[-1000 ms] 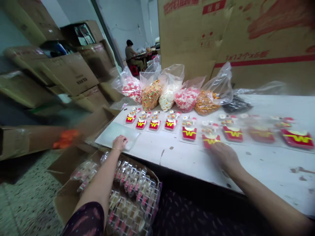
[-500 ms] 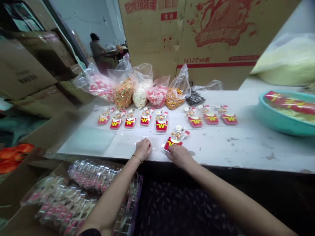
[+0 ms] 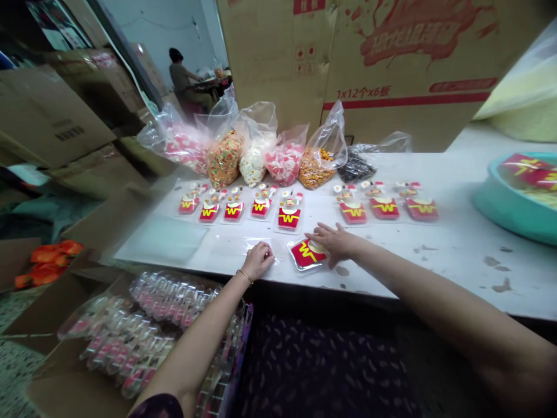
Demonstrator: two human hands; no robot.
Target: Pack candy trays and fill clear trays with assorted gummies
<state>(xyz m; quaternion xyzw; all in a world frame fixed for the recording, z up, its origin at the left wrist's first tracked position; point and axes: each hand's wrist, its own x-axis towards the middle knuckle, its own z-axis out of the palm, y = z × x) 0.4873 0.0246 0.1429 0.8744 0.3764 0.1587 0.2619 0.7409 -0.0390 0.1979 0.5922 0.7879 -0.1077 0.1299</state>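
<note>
My left hand (image 3: pixel 259 261) is closed at the table's front edge, its curled fingers on a clear plastic bag (image 3: pixel 252 242) that shows around them. A dark spot shows by the fingertips, too small to name. My right hand (image 3: pixel 337 244) is spread, fingers stretched left, over the upper right part of a clear-packed red fries-box piece (image 3: pixel 303 254) with a yellow W; the hand hides that part. Behind, similar red packs with small food-shaped bits stand in a row, a left group (image 3: pixel 261 207) and a right group (image 3: pixel 384 207).
Bags of small pieces (image 3: pixel 225 159) line the table's back against a large carton (image 3: pixel 391 125). A teal basin (image 3: pixel 505 203) stands right; a stack of clear film (image 3: pixel 163 241) lies left. Below left, a box holds many packed pieces (image 3: pixel 134 342). A person (image 3: pixel 183 78) sits far back.
My right hand has moved up and right from the near edge of the red pack, and its fingers have spread. My left hand stays nearly in place. The camera view has shifted.
</note>
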